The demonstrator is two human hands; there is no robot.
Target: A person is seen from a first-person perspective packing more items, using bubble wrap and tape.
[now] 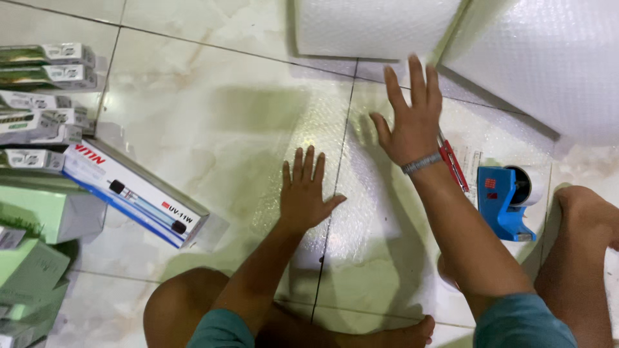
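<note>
A sheet of clear bubble wrap is spread flat on the pale tiled floor and serves as the landmark. Beyond its far edge, two large bubble-wrap rolls are seen, the sheet running up toward them. Well to the left of the sheet, a stack of green and white cartons is piled, and a long white-and-blue lamp box is laid aslant between that stack and the sheet. On the sheet's right margin a blue tape dispenser is set, with red-handled scissors just beside it, partly hidden by the right wrist. The left hand is pressed flat on the sheet, fingers extended, nothing grasped. The right hand is spread open over the sheet's far part, likewise grasping nothing; contact cannot be told.
</note>
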